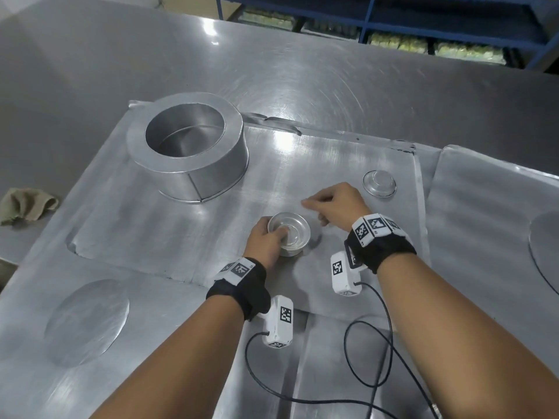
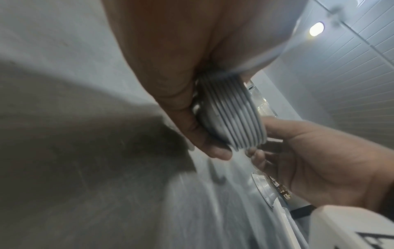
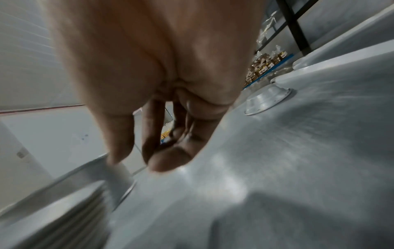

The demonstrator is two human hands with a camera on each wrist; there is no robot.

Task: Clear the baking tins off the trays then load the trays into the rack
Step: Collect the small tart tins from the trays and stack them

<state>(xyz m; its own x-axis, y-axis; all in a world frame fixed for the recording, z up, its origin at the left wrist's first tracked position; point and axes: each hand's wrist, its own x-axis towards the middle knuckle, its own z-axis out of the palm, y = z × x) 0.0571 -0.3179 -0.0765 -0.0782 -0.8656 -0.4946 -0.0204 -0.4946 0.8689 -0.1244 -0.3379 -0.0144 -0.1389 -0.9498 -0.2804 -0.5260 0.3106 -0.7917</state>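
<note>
A dented metal tray (image 1: 145, 234) lies on the steel table (image 1: 302, 71). On its far left stands a large round baking tin (image 1: 187, 146). A small tin (image 1: 379, 182) (image 3: 266, 99) sits upside down near the tray's right edge. My left hand (image 1: 266, 240) grips a stack of several nested small tins (image 1: 289, 234) (image 2: 232, 114) over the tray's middle, thumb inside the top one. My right hand (image 1: 332, 207) (image 3: 166, 151) hovers just right of the stack, fingers loosely curled, holding nothing.
A second tray (image 1: 472, 207) adjoins on the right. Flat round metal discs lie at the near left (image 1: 87, 322) and far right (image 1: 544, 246). A cloth (image 1: 27, 204) sits at the left. Blue shelving (image 1: 453, 25) with packed goods stands behind the table.
</note>
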